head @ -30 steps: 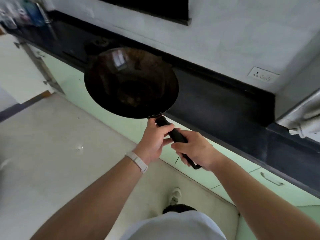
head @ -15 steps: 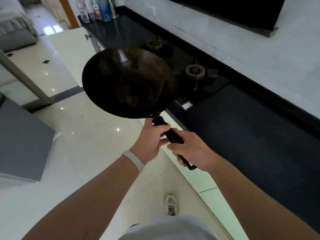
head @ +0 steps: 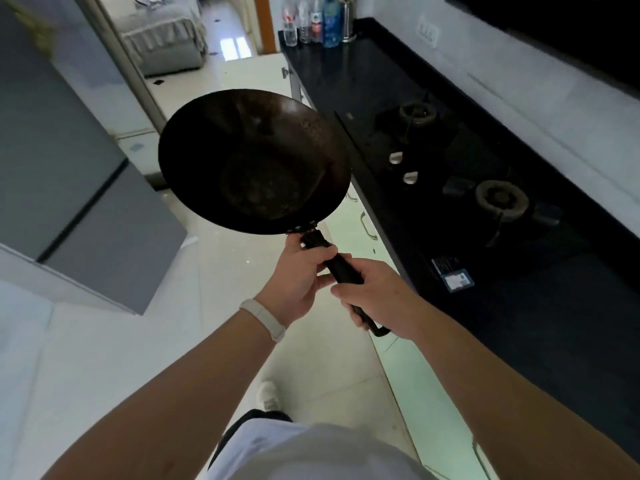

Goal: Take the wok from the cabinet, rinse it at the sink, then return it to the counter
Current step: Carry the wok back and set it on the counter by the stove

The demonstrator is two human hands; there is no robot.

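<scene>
Aisle hemmed in on both sides, a wok held across its middle.
A pale glossy tiled floor forms the open passage. On the left a tall grey flat-fronted cabinet juts into it. On the right stands a long black stone counter over pale green cabinet doors. The dark round metal wok, gripped by its handle in the left hand and right hand, fills the air above the aisle just beside the counter edge. On the counter, two raised gas burners and a far cluster of bottles stand in the way; its near right stretch is bare.
</scene>
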